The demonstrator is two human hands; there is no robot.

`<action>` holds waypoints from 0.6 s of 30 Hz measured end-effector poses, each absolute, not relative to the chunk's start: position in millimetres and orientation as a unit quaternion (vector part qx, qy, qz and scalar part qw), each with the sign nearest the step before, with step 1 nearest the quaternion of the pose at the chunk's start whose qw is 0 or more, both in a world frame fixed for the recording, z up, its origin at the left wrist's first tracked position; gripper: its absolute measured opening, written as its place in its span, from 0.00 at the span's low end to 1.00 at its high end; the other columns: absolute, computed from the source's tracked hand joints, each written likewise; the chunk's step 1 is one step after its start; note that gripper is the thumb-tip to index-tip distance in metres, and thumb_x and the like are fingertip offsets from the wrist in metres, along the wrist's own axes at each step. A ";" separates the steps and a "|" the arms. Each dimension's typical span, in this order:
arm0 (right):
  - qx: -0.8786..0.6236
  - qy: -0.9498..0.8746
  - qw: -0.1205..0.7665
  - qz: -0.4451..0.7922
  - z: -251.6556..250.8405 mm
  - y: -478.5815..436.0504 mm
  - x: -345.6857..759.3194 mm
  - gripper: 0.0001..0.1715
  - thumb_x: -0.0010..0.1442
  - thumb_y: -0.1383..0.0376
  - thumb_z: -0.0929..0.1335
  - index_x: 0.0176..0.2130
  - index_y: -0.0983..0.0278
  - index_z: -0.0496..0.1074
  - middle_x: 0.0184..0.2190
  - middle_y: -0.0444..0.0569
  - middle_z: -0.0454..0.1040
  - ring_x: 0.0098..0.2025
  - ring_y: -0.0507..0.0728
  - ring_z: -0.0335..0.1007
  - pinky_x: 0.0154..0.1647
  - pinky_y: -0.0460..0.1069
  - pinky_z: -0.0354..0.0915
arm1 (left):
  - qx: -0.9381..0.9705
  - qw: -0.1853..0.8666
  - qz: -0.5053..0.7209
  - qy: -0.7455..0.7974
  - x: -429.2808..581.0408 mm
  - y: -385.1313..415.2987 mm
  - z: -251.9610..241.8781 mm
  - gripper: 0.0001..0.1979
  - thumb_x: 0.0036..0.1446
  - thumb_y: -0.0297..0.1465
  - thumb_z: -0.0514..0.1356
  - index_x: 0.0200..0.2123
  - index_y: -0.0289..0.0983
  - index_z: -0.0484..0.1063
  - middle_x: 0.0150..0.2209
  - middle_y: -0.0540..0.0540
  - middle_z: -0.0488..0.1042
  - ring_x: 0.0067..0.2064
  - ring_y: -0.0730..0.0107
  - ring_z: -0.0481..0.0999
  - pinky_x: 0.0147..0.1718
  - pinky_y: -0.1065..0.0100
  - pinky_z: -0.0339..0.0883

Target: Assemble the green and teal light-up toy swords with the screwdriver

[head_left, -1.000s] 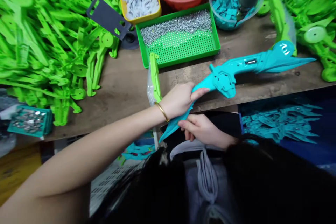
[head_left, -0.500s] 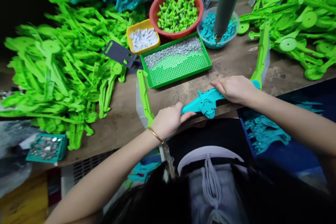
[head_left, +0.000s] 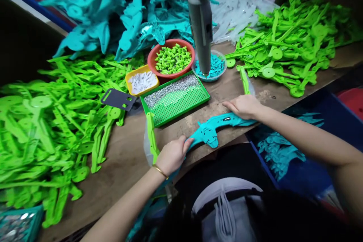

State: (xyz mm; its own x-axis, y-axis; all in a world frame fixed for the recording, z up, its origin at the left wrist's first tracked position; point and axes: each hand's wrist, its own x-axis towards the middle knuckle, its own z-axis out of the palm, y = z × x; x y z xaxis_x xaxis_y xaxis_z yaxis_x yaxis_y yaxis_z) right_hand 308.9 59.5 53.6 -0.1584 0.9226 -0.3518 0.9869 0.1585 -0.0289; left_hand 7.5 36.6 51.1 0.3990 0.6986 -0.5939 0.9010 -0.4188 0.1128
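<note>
A teal plastic toy bow body (head_left: 208,133) is held across the front of the bench, with its central bulge facing up. My left hand (head_left: 173,155), with a gold bangle at the wrist, is closed around its left part. My right hand (head_left: 243,106) grips its right part, thumb pointing left. Beyond the left hand a green limb (head_left: 152,141) with a clear plastic strip sticks up; another green limb (head_left: 244,80) rises behind the right hand. Whether the limbs are joined to the body is hidden by my hands.
A hanging electric screwdriver (head_left: 202,32) comes down near a clear bowl (head_left: 224,72) of teal pieces. Nearby are a green tray (head_left: 181,109) of screws, a red bowl (head_left: 151,51) of green pieces and a yellow tub (head_left: 130,85). Green parts (head_left: 56,128) are heaped left and right.
The view has tilted up, showing more of the screwdriver and the teal heap. The right hand covers less of the toy bow body, baring a small dark slot. Both hands keep hold.
</note>
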 end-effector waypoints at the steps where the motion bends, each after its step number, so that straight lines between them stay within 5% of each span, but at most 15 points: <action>1: 0.637 0.750 0.123 -0.131 52.0 58.5 309.5 0.42 0.67 0.47 0.46 0.38 0.63 0.78 0.39 0.57 0.80 0.42 0.63 0.77 0.35 0.51 0.61 | 0.807 0.222 -0.229 0.497 7.5 37.0 50.9 0.21 0.69 0.40 0.37 0.38 0.38 0.65 0.35 0.41 0.78 0.40 0.55 0.80 0.36 0.63 0.64; 5: 0.636 0.754 0.081 -0.141 53.4 58.5 309.3 0.39 0.68 0.47 0.48 0.37 0.63 0.78 0.38 0.56 0.80 0.39 0.60 0.76 0.33 0.50 0.59 | 0.807 0.251 -0.185 0.502 7.3 40.5 52.8 0.24 0.70 0.38 0.34 0.38 0.38 0.67 0.36 0.41 0.79 0.42 0.58 0.80 0.39 0.64 0.66; 12: 0.659 0.740 -0.101 -0.086 69.7 147.1 322.9 0.18 0.63 0.61 0.60 0.44 0.65 0.74 0.44 0.55 0.77 0.45 0.60 0.73 0.41 0.51 0.61 | 0.809 0.254 -0.181 0.498 2.0 49.3 55.0 0.25 0.70 0.37 0.35 0.45 0.38 0.71 0.41 0.40 0.80 0.45 0.58 0.80 0.42 0.63 0.68; 18: 0.643 0.761 -0.052 -0.069 62.2 211.8 307.5 0.18 0.61 0.61 0.61 0.44 0.67 0.74 0.46 0.60 0.75 0.49 0.69 0.69 0.46 0.61 0.63 | 0.813 0.226 -0.195 0.500 -3.9 55.5 51.3 0.25 0.70 0.36 0.36 0.50 0.37 0.71 0.43 0.39 0.80 0.45 0.58 0.80 0.42 0.63 0.69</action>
